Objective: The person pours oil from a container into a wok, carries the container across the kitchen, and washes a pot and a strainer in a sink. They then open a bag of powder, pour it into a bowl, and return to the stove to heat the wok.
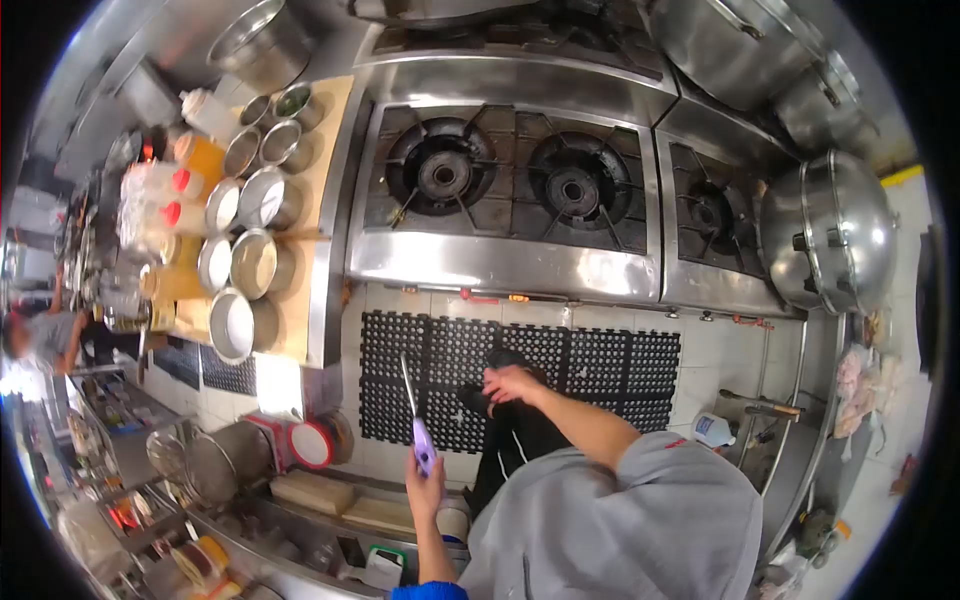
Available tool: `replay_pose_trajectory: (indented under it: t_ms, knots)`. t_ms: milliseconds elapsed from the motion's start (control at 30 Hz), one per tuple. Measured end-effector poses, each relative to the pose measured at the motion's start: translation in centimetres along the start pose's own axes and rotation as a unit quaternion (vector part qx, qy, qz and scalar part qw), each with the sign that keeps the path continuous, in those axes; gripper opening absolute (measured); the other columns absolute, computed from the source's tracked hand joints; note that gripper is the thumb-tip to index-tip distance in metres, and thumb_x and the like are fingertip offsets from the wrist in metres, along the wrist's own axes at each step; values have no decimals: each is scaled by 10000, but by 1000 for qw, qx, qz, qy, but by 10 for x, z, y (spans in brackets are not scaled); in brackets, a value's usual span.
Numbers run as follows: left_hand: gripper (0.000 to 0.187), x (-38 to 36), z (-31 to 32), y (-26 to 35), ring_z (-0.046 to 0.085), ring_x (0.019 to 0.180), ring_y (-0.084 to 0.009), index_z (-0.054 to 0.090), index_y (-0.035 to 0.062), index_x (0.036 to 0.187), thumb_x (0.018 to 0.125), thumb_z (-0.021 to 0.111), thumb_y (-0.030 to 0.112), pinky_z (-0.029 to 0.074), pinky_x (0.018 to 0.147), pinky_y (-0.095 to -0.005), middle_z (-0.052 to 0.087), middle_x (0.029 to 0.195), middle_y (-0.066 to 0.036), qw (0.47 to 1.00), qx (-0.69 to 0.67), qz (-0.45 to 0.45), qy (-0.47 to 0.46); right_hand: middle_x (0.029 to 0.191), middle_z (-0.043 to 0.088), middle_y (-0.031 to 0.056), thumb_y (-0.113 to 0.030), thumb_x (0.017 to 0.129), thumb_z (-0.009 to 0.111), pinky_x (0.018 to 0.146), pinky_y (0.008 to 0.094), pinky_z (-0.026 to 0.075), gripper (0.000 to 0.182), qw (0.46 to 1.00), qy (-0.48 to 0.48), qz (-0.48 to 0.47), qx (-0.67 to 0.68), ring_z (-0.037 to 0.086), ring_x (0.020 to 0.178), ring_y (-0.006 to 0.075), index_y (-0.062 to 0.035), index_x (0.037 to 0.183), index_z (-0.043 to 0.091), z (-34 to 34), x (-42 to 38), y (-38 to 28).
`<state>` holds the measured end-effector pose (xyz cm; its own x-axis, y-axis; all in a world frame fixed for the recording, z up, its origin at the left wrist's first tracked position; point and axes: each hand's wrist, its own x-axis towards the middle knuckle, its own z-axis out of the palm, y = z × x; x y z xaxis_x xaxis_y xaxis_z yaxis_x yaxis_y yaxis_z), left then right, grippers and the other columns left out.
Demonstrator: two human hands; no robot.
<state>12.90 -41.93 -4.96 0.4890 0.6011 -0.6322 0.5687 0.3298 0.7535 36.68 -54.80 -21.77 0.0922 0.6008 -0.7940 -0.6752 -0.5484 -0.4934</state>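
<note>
My left hand (425,482) is wrapped round the purple handle of a long-necked lighter (424,448), whose thin metal neck points up toward the stove. To the right, my right hand (512,384) is held in front of my body over the black floor mat (620,370), its fingers partly spread and nothing seen in them. Beyond both hands stands the steel gas stove (500,262), with a left burner (444,175), a middle burner (575,190) and a right burner (708,210). No pot sits on these three burners, and no flame shows.
Left of the stove, a counter (310,200) holds several metal containers (232,325) and bottles (180,215). Large steel pots (845,235) stand at the right. Another person (45,340) is at the far left. A lower shelf (290,560) runs behind my left hand.
</note>
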Motion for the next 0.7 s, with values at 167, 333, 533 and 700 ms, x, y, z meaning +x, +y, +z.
replay_pose_trajectory:
  t_ms: [167,333,533,700]
  knots:
    - [544,43,60,-4,521,885,-208,422,-4,1256,787,648,155,458,770,-292,541,1017,-139,964,169,204,-21,1087,548,66,-395,925,442,759,325,494,468,975,-102,-84,181,552,955,162,-65,1254,403,105,-119,-25]
    - [530,47,89,29,488,1019,-189,478,69,1241,771,678,210,450,787,-276,501,1117,-105,889,242,377,-90,932,559,53,-189,926,473,717,260,477,267,953,108,-267,94,547,829,122,-29,1134,424,73,-125,-23]
    - [321,135,112,34,582,856,-120,566,16,1086,889,535,268,450,711,-236,630,958,-59,984,-113,-48,-129,816,533,89,-180,938,425,442,256,437,464,939,151,-285,120,504,501,134,-114,1352,227,20,-191,-140]
    - [270,208,154,18,589,784,-101,597,41,985,880,533,282,455,679,-228,638,880,-30,977,-146,-147,-57,798,539,107,-174,924,420,389,241,402,422,914,204,-350,-24,500,473,129,-81,1314,288,-62,-215,-298]
